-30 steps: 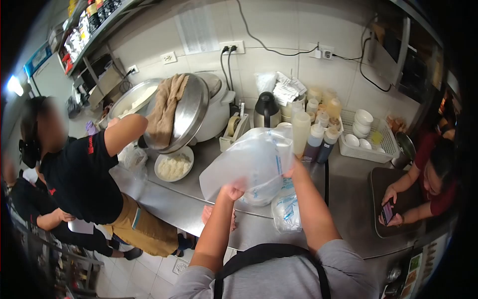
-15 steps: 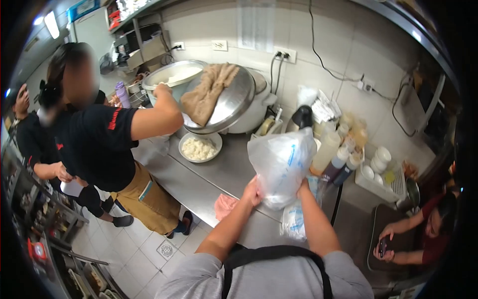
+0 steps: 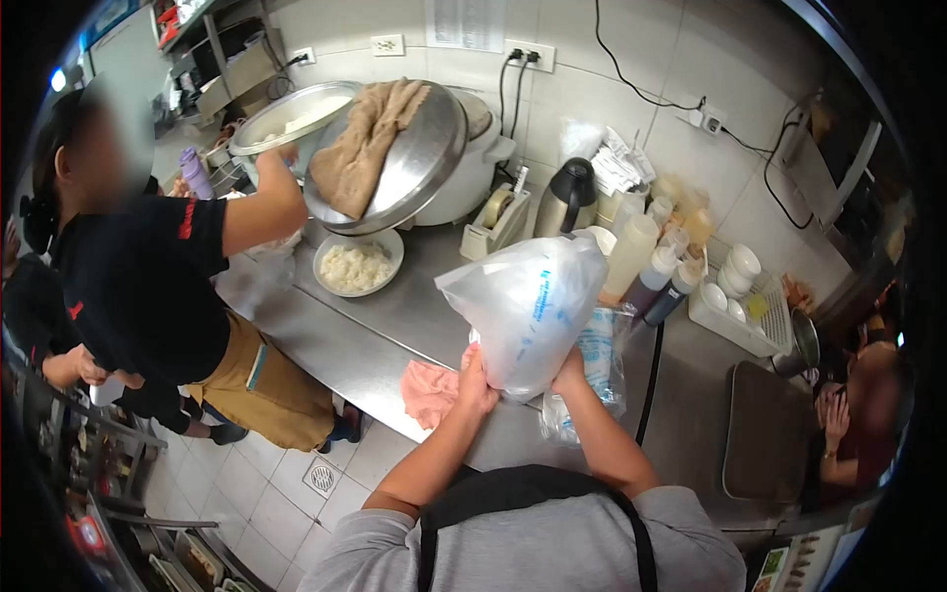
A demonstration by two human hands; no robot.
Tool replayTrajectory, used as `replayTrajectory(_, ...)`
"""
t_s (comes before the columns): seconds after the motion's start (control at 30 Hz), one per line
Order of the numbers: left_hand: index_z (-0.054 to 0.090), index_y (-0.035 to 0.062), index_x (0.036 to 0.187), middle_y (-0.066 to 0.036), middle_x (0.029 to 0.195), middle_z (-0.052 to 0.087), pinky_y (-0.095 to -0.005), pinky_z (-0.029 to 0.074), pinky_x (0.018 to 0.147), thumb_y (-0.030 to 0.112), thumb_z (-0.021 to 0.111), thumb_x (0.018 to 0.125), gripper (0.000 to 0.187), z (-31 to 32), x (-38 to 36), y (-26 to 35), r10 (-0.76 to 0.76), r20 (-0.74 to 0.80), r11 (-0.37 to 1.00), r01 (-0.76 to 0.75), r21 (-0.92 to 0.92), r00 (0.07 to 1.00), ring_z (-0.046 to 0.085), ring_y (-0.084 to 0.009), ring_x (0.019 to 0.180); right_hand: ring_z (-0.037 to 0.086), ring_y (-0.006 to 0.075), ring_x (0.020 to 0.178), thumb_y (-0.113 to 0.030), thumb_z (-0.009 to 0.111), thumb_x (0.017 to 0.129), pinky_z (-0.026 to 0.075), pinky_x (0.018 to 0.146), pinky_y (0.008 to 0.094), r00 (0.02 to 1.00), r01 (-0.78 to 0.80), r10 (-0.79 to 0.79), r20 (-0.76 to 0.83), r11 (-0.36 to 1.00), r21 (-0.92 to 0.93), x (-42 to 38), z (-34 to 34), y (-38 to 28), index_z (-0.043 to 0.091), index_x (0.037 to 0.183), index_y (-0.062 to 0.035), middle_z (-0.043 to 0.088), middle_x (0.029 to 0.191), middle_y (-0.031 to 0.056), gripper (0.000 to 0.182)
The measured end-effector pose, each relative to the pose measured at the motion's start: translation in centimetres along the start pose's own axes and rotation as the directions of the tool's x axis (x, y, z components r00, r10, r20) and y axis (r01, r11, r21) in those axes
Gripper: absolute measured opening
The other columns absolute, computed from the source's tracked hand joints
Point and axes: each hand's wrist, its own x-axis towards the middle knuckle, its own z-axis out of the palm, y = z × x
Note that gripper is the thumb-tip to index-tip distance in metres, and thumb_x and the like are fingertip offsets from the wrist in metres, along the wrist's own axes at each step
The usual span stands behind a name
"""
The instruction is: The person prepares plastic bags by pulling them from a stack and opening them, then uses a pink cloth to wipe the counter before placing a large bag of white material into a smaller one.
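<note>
A puffed-out clear plastic bag (image 3: 528,311) with blue print stands up between my two hands above the steel table. My left hand (image 3: 477,385) is closed on its lower left edge. On the other side my right hand (image 3: 569,373) grips the lower right edge, its fingertips partly hidden by the bag. Beside my right wrist lies a plastic pack (image 3: 604,360) with blue print. A pink cloth (image 3: 427,393) rests on the table to the left of my left hand.
Beyond the bag are a tape dispenser (image 3: 493,222), a thermos jug (image 3: 567,197) and several squeeze bottles (image 3: 631,257). A bowl of rice (image 3: 357,268) sits near a large cooker lid (image 3: 424,168). A co-worker (image 3: 148,286) stands left, reaching into a tub (image 3: 293,118). A brown tray (image 3: 767,429) lies right.
My view has turned to the right and the bag has tilted, its top spreading further left. Both hands keep hold of it. The person at the right has shifted and raised their hands.
</note>
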Motion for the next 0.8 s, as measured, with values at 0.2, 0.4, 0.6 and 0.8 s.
replayTrajectory(0.2, 0.039, 0.003, 0.098, -0.009, 0.093, 0.053, -0.0294, 0.047, 0.071, 0.015, 0.052, 0.081, 0.024, -2.8, 3.9, -0.7, 0.131, -0.016, 0.938, -0.118, 0.326, 0.991, 0.053, -0.0173, 0.085, 0.052, 0.0274, 0.092, -0.018, 0.051, 0.076, 0.04, 0.078, 0.0316, 0.847, 0.411, -0.481, 0.226, 0.322, -0.853, 2.9, -1.9, 0.9, 0.046, 0.103, -0.0012, 0.055, 0.099, 0.0162, 0.032)
replayTrajectory(0.4, 0.037, 0.002, 0.098, -0.009, 0.087, 0.053, -0.0269, 0.047, 0.067, 0.013, 0.048, 0.082, 0.022, -2.8, 4.2, -0.7, 0.209, 0.024, 0.882, -0.199, 0.427, 0.978, 0.054, -0.0151, 0.077, 0.047, 0.0259, 0.1, -0.019, 0.052, 0.076, 0.038, 0.081, 0.0316, 0.838, 0.398, -0.479, 0.26, 0.21, -0.893, 7.0, -1.9, -1.9, 0.043, 0.108, -0.0014, 0.05, 0.107, 0.0174, 0.038)
replayTrajectory(0.6, 0.037, 0.0033, 0.096, -0.009, 0.091, 0.052, -0.028, 0.048, 0.068, 0.012, 0.052, 0.081, 0.023, -1.8, 3.2, -0.4, 0.174, 0.03, 0.893, -0.17, 0.416, 0.984, 0.054, -0.0162, 0.08, 0.049, 0.0226, 0.091, -0.016, 0.054, 0.075, 0.038, 0.08, 0.033, 0.509, 0.824, -0.807, 0.299, 0.357, -0.439, -4.3, 12.4, -13.4, 0.044, 0.109, -0.0023, 0.051, 0.099, 0.0135, 0.038)
replayTrajectory(0.8, 0.037, 0.0032, 0.097, -0.01, 0.092, 0.053, -0.0291, 0.049, 0.067, 0.01, 0.05, 0.081, 0.021, -1.6, 2.7, 0.0, 0.137, 0.007, 0.92, -0.13, 0.37, 0.991, 0.055, -0.018, 0.081, 0.048, 0.0292, 0.081, -0.028, 0.06, 0.065, 0.037, 0.069, 0.0432, 0.361, 0.493, -0.687, 0.631, -0.433, -0.754, -8.8, 19.2, -10.3, 0.055, 0.084, -0.0087, 0.049, 0.089, 0.0118, 0.028)
